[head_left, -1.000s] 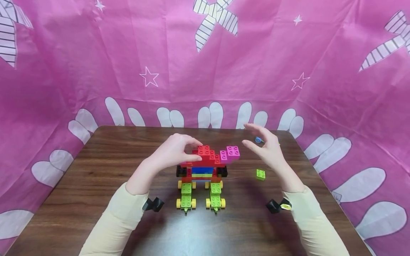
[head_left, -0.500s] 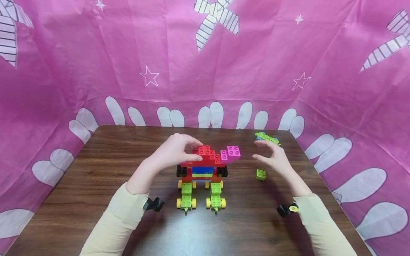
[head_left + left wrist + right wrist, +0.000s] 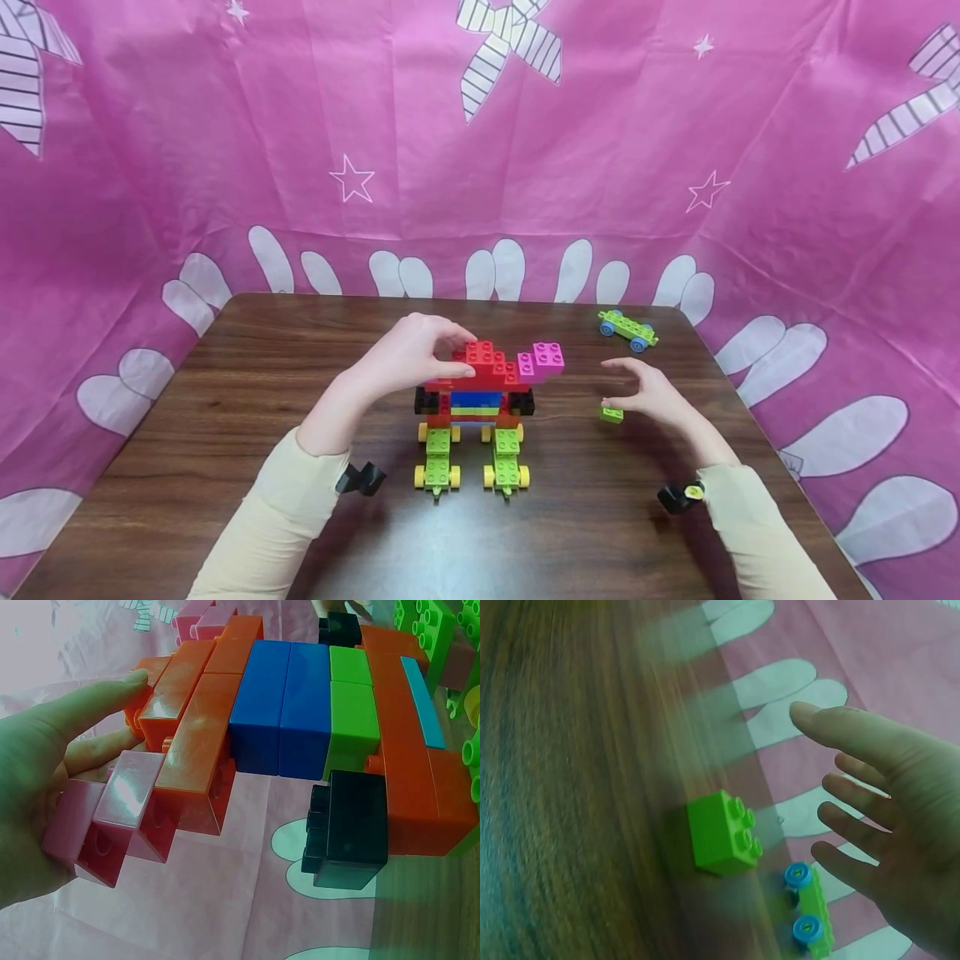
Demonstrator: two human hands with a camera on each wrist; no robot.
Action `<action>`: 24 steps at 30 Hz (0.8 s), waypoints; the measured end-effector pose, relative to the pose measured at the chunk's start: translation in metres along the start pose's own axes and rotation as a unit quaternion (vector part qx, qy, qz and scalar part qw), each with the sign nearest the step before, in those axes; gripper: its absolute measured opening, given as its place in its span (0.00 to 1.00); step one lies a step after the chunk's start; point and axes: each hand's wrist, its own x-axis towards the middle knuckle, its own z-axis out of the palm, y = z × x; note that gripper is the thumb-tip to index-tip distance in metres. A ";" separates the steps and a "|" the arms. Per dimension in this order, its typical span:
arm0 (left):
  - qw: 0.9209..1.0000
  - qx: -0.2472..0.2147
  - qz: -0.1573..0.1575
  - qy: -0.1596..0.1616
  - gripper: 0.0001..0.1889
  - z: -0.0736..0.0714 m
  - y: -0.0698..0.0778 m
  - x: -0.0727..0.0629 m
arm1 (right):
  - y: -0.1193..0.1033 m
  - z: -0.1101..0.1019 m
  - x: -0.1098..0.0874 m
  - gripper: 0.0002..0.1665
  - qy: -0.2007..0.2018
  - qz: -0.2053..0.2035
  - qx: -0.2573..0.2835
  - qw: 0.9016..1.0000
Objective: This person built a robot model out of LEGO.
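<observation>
The left hand (image 3: pixel 408 354) grips the red top of the brick model (image 3: pixel 480 392) at the table's (image 3: pixel 225 467) middle, while the right hand (image 3: pixel 648 390) hovers spread and empty just over a green brick (image 3: pixel 611 414) near the right edge. A wheeled green plate (image 3: pixel 628 330) lies at the far right corner, pink cloth (image 3: pixel 225 167) behind. The left wrist view alone shows the model's blue and green underside (image 3: pixel 300 705).

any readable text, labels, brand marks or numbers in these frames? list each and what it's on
None: no word, number or brand mark reads in any view.
Brick model gripped by the left hand: plain faces; stud tops too small in the head view.
Small green brick near the right hand: studs blurred, no mark legible.
Green wheeled base: no print visible.
Pink cloth: only stars and white shapes, no lettering.
</observation>
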 end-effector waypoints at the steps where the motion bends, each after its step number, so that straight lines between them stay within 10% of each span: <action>1: 1.000 0.000 0.000 0.000 0.23 0.000 0.000 0.000 | 0.002 0.001 -0.001 0.38 -0.003 0.003 -0.002 1.000; 24: 1.000 0.002 0.006 -0.002 0.23 -0.001 0.001 -0.001 | 0.022 0.006 -0.001 0.31 -0.090 0.031 -0.002 0.995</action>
